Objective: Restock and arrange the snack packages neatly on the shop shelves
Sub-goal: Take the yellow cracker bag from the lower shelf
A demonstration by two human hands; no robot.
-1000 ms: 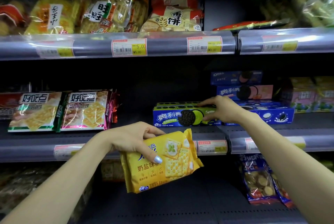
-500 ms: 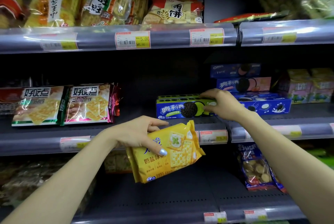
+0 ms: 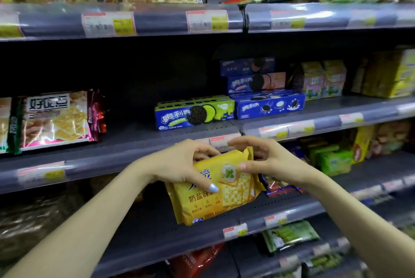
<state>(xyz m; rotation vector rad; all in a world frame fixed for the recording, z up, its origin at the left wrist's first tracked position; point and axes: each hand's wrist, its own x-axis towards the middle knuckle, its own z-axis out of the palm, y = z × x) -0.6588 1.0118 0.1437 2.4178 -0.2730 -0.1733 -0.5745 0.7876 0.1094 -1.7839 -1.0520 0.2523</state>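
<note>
**Desk:** What are the hands doing?

**Photographer:** Both are on a yellow cracker packet (image 3: 215,190), held in the air in front of the shelves. The left hand (image 3: 182,165) grips the packet's upper left part, thumb laid down across the front and the fingers curled behind the top edge. The left forearm rises from the lower left corner, wrist bent slightly inward.

**Desk:** And the right?

**Photographer:** The right hand (image 3: 267,161) pinches the packet's upper right corner, thumb pressed on the front near the printed cracker and fingers arched loosely over the crimped top. That forearm comes in from the lower right.

**Desk:** Where does the packet sit against the shelving?

**Photographer:** Tilted, its top edge level with the price rail of the middle shelf (image 3: 125,147), its lower end hanging before the shelf below.

**Desk:** What lies around it?

**Photographer:** Above the packet, on the middle shelf, a blue-and-green cookie box (image 3: 194,112) lies flat. Just beside that, up and right of the packet, blue cookie boxes (image 3: 265,91) are stacked. Far left of the packet stands a pink-edged cracker bag (image 3: 56,118).
</note>
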